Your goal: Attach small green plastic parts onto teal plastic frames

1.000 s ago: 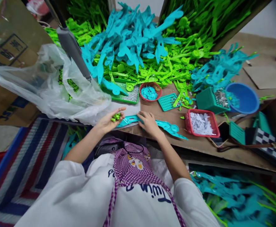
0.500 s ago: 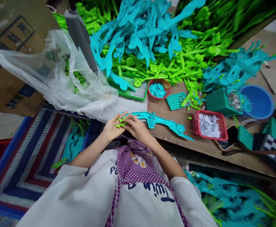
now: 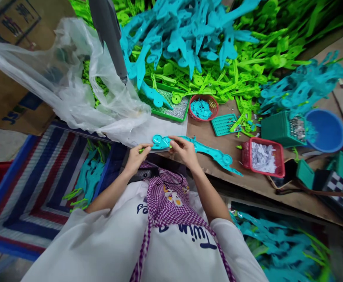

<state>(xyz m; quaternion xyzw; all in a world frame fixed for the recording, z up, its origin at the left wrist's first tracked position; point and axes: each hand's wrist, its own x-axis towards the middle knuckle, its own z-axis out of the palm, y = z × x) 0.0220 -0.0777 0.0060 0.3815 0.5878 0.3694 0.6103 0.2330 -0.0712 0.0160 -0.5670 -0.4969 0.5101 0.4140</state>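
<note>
Close to my body, my left hand [image 3: 136, 158] is closed on small green pieces [image 3: 142, 150], which show at its fingertips. My right hand [image 3: 185, 152] pinches a small green piece [image 3: 170, 146] between thumb and fingers, over the long turquoise plastic part [image 3: 211, 151]. That part lies flat along the front edge of the table, its round end [image 3: 157, 140] between my two hands. My right fingers hide some of its middle. The two hands are apart.
A grey screwdriver [image 3: 112, 39] hangs at upper left beside a clear plastic bag [image 3: 71, 90]. Behind are heaped turquoise parts [image 3: 186, 27] and green parts [image 3: 215, 82]. A red basket [image 3: 280, 172], green tray [image 3: 218, 131] and blue bowl [image 3: 331, 131] stand to the right.
My hands have moved apart; the green pieces that lay in my open left palm are now mostly hidden in its closed fingers. My right hand has shifted right over the turquoise part.
</note>
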